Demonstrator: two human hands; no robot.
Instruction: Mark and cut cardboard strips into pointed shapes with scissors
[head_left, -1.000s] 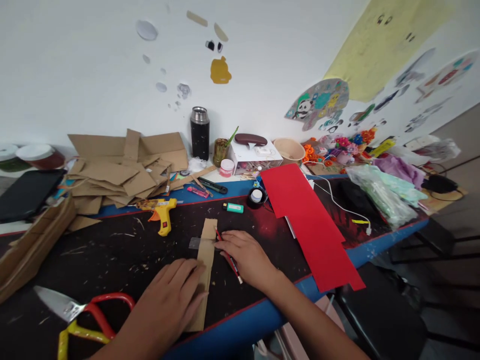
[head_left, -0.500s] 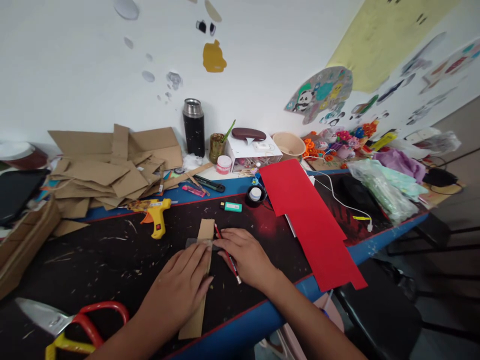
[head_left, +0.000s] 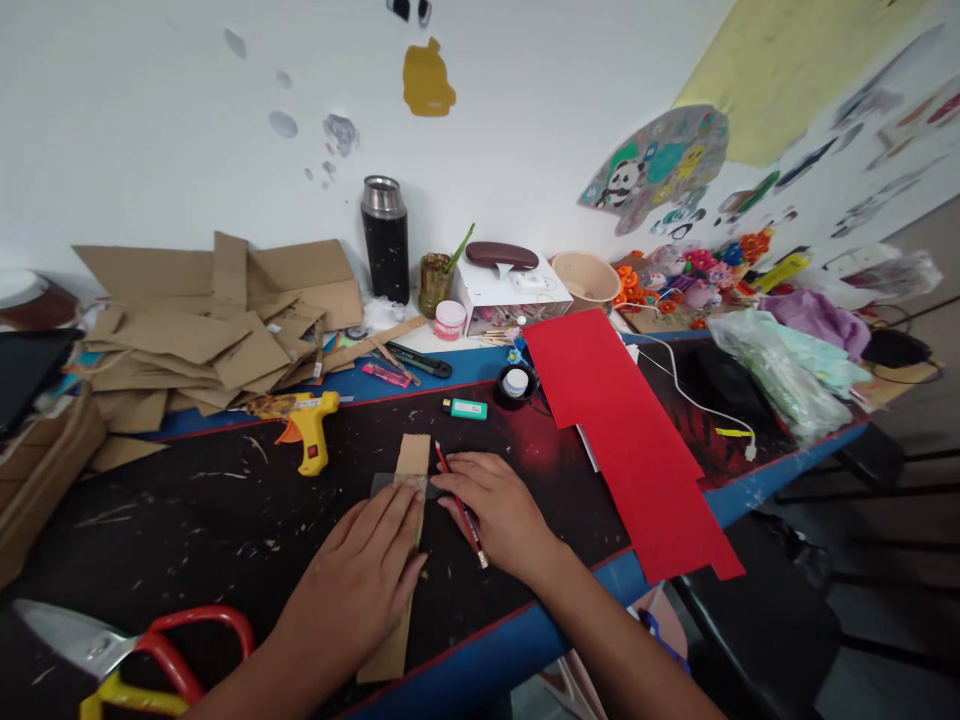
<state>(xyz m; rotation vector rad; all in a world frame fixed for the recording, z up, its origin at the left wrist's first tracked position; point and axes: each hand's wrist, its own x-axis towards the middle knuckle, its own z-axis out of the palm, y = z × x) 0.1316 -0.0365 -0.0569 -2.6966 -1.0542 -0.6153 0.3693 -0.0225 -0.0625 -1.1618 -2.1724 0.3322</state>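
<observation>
A narrow cardboard strip (head_left: 386,650) lies on the black mat near the front edge, its torn top end pointing away. Across it rests a clear ruler-like piece (head_left: 385,483), partly hidden by fingers. My left hand (head_left: 360,560) presses flat on both, fingers stretched forward and side by side, gripping nothing. My right hand (head_left: 499,510) is on the strip's right side, with its fingertips at the end of the clear piece. A red pencil (head_left: 466,515) is held in it, tip forward and eraser end toward me.
A yellow glue gun (head_left: 311,432) and red-handled scissors (head_left: 172,650) lie left. Piled cardboard (head_left: 180,340), a black flask (head_left: 386,245) and a green lighter (head_left: 465,408) are behind. Right of my hands lies a red sheet (head_left: 637,440).
The camera view has shifted slightly, so the background sits a little higher. Both hands keep nearly the same place on the strip and clear piece; the pencil has barely moved.
</observation>
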